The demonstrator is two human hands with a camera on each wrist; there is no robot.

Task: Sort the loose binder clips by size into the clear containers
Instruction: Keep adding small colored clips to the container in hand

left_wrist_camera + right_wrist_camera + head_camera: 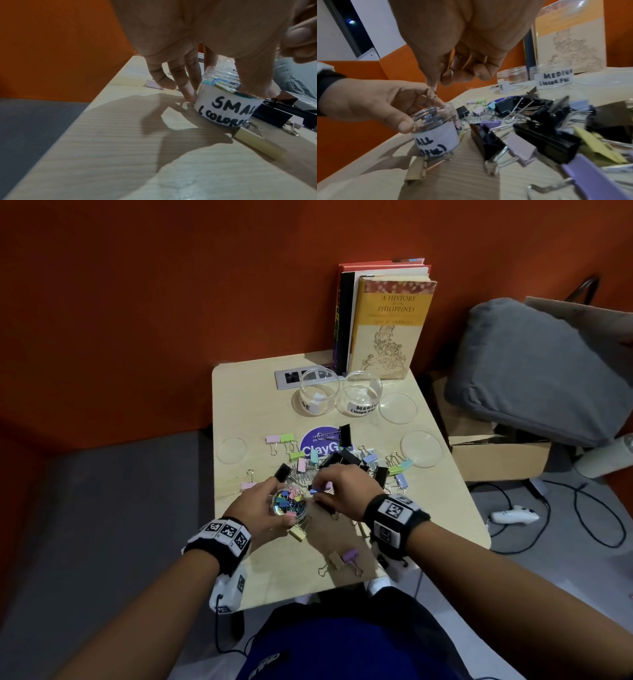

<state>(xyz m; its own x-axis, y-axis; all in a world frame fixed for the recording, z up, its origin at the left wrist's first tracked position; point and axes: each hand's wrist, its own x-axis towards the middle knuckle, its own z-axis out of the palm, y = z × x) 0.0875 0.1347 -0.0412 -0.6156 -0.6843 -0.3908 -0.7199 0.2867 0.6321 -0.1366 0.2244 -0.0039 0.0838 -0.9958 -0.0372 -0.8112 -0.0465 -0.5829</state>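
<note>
My left hand point(263, 510) grips the small clear jar point(290, 502) labelled SMALL point(228, 109), which stands on the table and holds several small coloured clips. My right hand point(337, 489) pinches a small blue binder clip point(313, 491) just right of the jar's rim; in the right wrist view the small clip point(432, 90) hangs from my fingertips above the jar point(435, 129). A pile of loose black and pastel binder clips point(346, 460) lies behind the hands. Two clear jars, one labelled MEDIUM point(362, 398) and another point(318, 395), stand at the back.
Books point(387, 326) lean against the orange wall behind the jars. Clear lids point(420, 448) point(232, 450) point(397, 408) lie on the table. A purple round sticker point(317, 443) sits mid-table. Loose clips point(344, 561) lie near the front edge. A grey cushion point(534, 371) and cardboard box point(496, 455) are to the right.
</note>
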